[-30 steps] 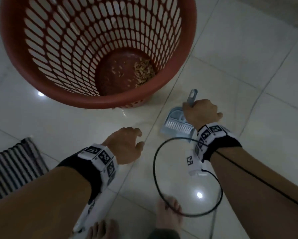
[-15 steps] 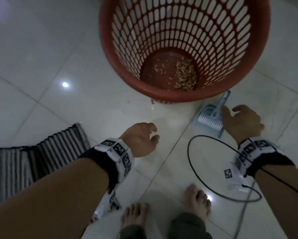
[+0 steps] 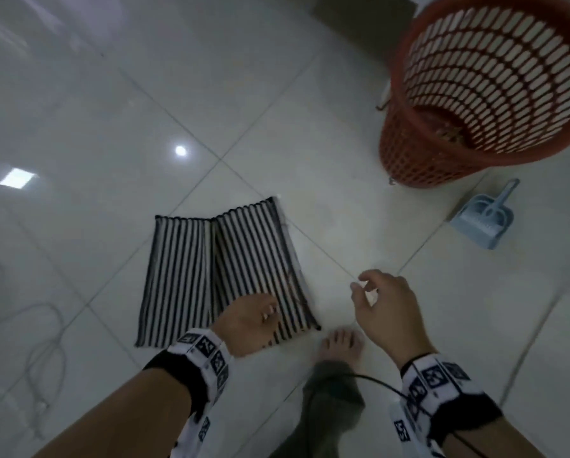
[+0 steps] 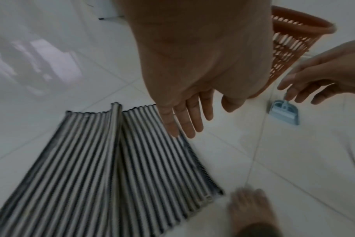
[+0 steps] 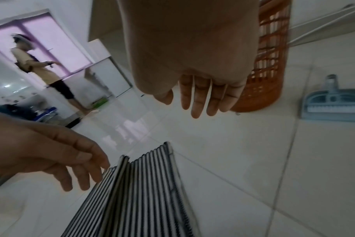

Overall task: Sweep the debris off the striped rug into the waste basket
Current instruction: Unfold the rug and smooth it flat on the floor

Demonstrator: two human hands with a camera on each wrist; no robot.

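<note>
The black-and-white striped rug (image 3: 211, 269) lies on the white tile floor with a raised fold down its middle; it also shows in the left wrist view (image 4: 116, 168) and right wrist view (image 5: 140, 192). My left hand (image 3: 250, 319) hovers over its near right part, fingers relaxed and empty. My right hand (image 3: 379, 302) hangs open just right of the rug, holding nothing. The red perforated waste basket (image 3: 495, 104) stands at the far right with brown debris (image 3: 448, 132) at its bottom. A light blue dustpan with its brush (image 3: 483, 219) lies on the floor below the basket.
My bare foot (image 3: 343, 345) stands just right of the rug's near corner. A black cable (image 3: 376, 385) runs from my right wrist. White cords (image 3: 45, 342) lie at the left. Another person (image 5: 40, 69) stands far off by a window.
My right hand let go of the dustpan, which now lies by the basket. Both hands moved left to the rug, and my view swung left so the whole rug shows.
</note>
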